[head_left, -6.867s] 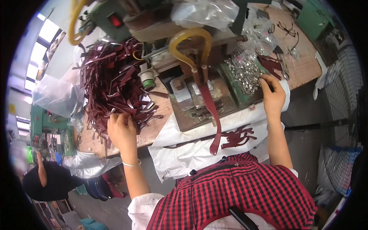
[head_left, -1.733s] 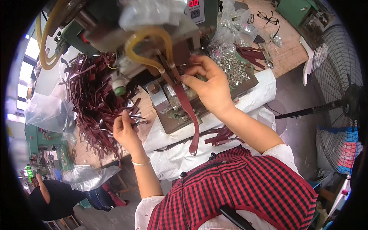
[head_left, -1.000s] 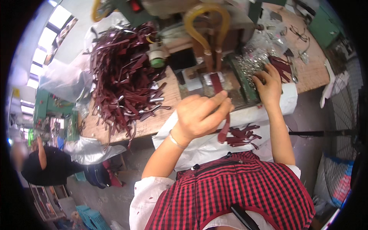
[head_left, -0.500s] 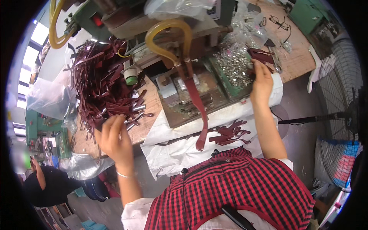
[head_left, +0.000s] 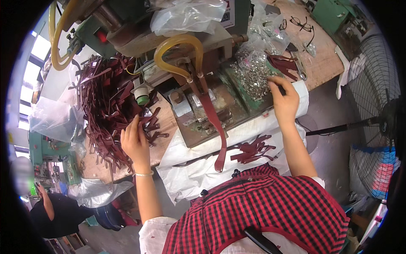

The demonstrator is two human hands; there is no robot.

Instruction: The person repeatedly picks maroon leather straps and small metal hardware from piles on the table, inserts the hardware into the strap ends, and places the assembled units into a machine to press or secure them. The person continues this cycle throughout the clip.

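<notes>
- Left hand, in the head view: fingers bent and loosely gathered, tips at the near right side of the pile of maroon strips on the bench; whether one is pinched is impossible to say. Because the strips lie crossed and tangled, drawing one out could drag neighbours over the bench's near edge.
- Right hand: thumb and forefinger curled toward each other, with a small gap, at the right side of the heap of small metal parts; anything between them is too small to make out. Such tiny pieces could come up two at once, or not at all, or be knocked toward the near edge of the machine base.
- One maroon strip has its upper end at the two copper-coloured prongs, its tail reaching past the base's near edge over the white cloth. Neither hand touches it; a passing forearm could swing that free tail and twist the strip out of line.
- Smaller group of strips: lies on the cloth, near the tail. Creased, loose cloth, if tugged, could let these slide off its near edge.
</notes>
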